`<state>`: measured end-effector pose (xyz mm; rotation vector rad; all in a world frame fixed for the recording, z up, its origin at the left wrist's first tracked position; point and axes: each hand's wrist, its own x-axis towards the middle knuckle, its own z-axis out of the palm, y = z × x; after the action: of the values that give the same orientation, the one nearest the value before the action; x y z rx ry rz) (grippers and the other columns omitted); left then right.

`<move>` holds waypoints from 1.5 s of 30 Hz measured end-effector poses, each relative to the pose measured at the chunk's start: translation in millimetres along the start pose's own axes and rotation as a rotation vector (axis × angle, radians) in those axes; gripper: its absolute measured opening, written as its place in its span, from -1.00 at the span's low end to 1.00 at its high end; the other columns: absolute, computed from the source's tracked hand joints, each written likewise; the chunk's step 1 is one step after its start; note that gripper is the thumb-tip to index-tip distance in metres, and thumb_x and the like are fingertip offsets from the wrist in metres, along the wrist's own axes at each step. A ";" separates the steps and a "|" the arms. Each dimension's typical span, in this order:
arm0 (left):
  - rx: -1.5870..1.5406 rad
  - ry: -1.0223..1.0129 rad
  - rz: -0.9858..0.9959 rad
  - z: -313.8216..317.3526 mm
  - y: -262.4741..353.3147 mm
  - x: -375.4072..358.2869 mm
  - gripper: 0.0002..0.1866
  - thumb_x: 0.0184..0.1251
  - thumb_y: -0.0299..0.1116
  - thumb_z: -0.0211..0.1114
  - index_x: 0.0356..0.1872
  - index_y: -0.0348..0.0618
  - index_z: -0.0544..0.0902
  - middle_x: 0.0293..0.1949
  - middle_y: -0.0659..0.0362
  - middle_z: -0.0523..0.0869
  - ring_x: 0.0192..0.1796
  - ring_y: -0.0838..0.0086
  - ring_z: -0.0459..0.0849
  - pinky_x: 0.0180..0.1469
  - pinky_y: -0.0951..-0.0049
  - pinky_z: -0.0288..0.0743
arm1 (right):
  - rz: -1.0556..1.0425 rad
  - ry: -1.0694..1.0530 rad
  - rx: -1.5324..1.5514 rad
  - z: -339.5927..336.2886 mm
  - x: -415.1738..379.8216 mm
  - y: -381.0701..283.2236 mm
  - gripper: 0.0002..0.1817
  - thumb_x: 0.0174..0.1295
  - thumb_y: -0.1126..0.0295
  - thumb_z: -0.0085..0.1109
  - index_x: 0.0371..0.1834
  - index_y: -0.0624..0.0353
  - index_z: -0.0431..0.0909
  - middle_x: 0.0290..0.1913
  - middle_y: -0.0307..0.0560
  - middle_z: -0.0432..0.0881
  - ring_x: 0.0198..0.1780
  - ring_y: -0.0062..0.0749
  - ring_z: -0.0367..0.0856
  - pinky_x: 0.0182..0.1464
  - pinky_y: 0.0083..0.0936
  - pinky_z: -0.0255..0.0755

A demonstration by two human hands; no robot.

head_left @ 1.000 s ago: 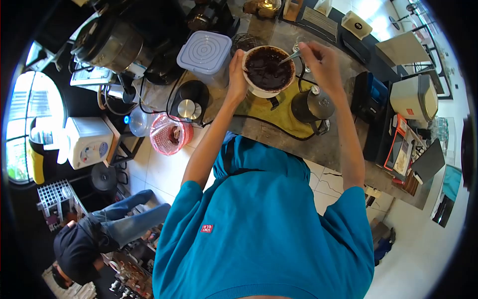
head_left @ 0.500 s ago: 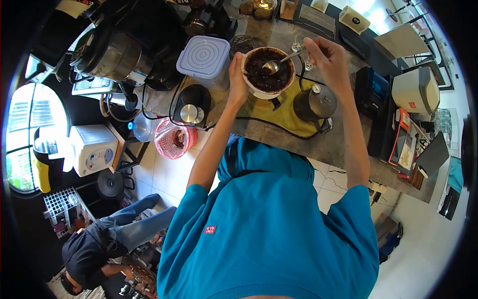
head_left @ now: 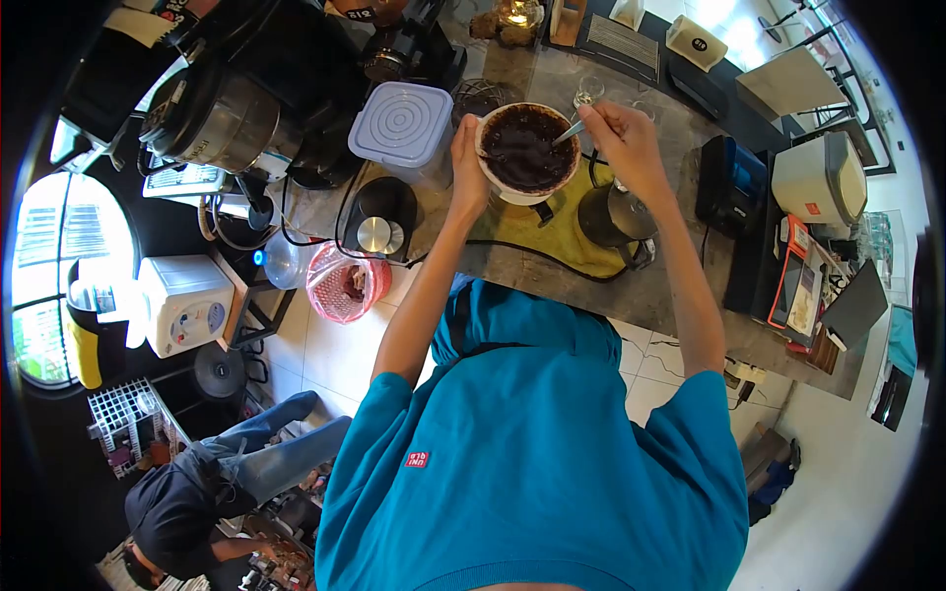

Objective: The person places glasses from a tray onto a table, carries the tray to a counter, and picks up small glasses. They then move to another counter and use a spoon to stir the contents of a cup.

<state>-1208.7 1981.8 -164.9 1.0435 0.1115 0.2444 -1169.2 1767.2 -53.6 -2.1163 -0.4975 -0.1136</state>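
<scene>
My left hand (head_left: 470, 169) is closed against the left side of a white, bowl-shaped vessel (head_left: 512, 196). Dark brown, wet stuff (head_left: 525, 148) that looks like coffee grounds fills it, with smears around the inner rim. A metal spoon (head_left: 569, 132) is pinched in my right hand (head_left: 629, 148); its bowl is sunk in the dark stuff and hidden. Below the vessel lies a yellow-green cloth (head_left: 512, 236) with a dark edge. On its right side stands a dark grey pitcher (head_left: 603, 219), partly behind my right forearm.
Left of the vessel are a lidded plastic container (head_left: 402, 123) and a black device with a metal knob (head_left: 374, 234). A coffee machine (head_left: 222, 123) stands farther left, a pink bin (head_left: 345, 286) below. Small glasses (head_left: 589, 91) sit beyond my right hand. Another person (head_left: 187, 507) bends at lower left.
The spoon has gone from lying over the dark stuff with its bowl visible to standing steeper, its bowl submerged. My right hand has moved down and left. The surface looks wetter and smoother.
</scene>
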 end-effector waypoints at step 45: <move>0.109 0.039 0.049 -3.4 -7.5 0.5 -0.54 0.59 0.12 -0.07 -0.11 -0.10 0.50 -0.17 0.23 0.64 -0.10 0.58 0.63 0.05 0.49 0.55 | -0.257 0.002 -0.159 -8.9 -8.5 -17.3 -0.71 0.34 0.25 0.26 -0.37 0.29 0.64 -0.60 -0.06 0.47 -0.50 -0.33 0.34 -0.37 -0.39 0.29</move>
<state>-1207.8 1981.2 -173.1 1.1506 0.1360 0.3059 -1182.8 1765.7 -37.3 -2.1971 -0.7800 -0.3105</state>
